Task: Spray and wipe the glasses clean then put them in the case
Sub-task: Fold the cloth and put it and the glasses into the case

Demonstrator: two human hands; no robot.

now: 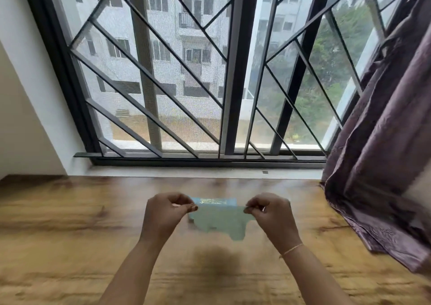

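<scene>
Lower centre of frame: left hand (165,213) and right hand (270,213) each pinching a top corner of teal cloth (219,220), stretched above wooden table (70,234).

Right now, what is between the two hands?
In the head view, a light blue-green cleaning cloth stretches between the left hand and right hand, pinched at both ends; printing shows on its top edge.

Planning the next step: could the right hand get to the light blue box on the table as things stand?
Probably yes, but not freely. The light blue box lies just beyond the right hand, nothing between, yet both hands are pinching the cloth stretched before it.
</scene>
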